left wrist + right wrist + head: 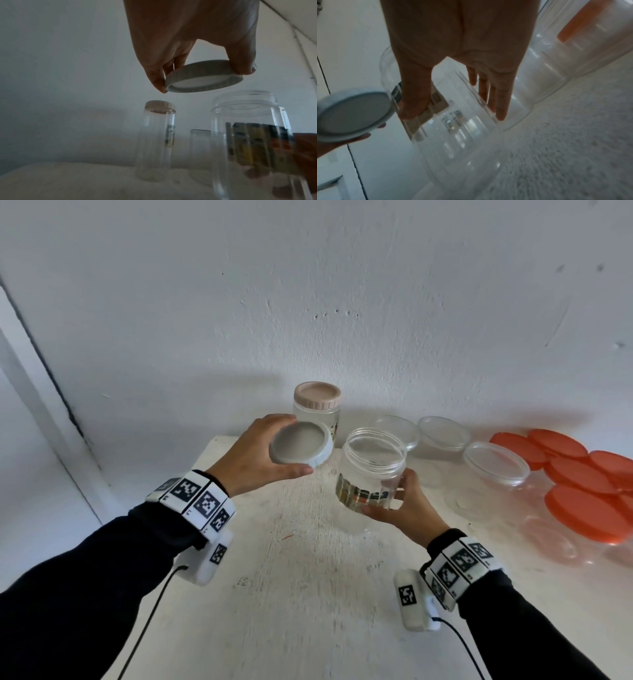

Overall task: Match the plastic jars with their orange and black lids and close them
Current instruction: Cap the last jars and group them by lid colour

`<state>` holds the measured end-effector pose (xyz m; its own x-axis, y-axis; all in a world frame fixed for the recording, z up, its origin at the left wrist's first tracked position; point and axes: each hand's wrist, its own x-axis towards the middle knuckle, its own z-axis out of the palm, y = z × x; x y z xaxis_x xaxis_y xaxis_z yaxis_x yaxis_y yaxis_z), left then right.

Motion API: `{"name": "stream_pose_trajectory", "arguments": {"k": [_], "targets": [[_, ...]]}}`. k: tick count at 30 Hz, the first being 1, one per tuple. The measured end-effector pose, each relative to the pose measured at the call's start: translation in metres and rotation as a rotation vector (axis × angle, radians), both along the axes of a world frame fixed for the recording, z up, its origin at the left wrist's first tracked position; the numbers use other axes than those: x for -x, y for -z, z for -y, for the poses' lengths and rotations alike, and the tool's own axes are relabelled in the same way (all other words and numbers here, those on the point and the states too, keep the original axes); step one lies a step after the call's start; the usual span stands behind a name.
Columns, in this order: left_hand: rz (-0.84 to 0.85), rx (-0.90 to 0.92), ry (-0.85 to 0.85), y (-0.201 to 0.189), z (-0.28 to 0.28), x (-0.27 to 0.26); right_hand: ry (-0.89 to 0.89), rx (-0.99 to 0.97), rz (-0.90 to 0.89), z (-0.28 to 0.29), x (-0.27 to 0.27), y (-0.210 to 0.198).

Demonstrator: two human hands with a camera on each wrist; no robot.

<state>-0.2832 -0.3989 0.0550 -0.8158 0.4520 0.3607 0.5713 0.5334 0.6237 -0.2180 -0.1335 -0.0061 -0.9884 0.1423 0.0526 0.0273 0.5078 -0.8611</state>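
Note:
My left hand (263,453) grips a pale grey-white screw lid (301,447) by its rim, its hollow underside tilted toward me, just left of and above an open clear jar (371,470). My right hand (404,505) holds that labelled jar above the table, thumb on the label, fingers round the far side. In the left wrist view the lid (204,76) hangs above and left of the jar's threaded mouth (245,102). In the right wrist view my thumb and fingers (502,102) wrap the jar (453,121), with the lid (353,113) at the left.
A closed jar with a beige lid (318,395) stands by the wall behind my left hand. Several open clear jars (496,462) and several jars with orange lids (582,511) crowd the right side of the white table (291,577). A wall closes the back.

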Motion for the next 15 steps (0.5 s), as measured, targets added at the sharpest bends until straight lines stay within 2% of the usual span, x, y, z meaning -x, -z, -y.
{"name": "stream_pose_trajectory", "arguments": {"k": [8, 15], "targets": [[-0.028, -0.072, 0.090, -0.016, -0.060, -0.006, -0.061, 0.064, 0.010, -0.001, 0.004, -0.001], [-0.010, 0.033, 0.119, -0.015, -0.088, -0.007, -0.111, 0.061, 0.018, -0.006, 0.008, 0.002]]}}
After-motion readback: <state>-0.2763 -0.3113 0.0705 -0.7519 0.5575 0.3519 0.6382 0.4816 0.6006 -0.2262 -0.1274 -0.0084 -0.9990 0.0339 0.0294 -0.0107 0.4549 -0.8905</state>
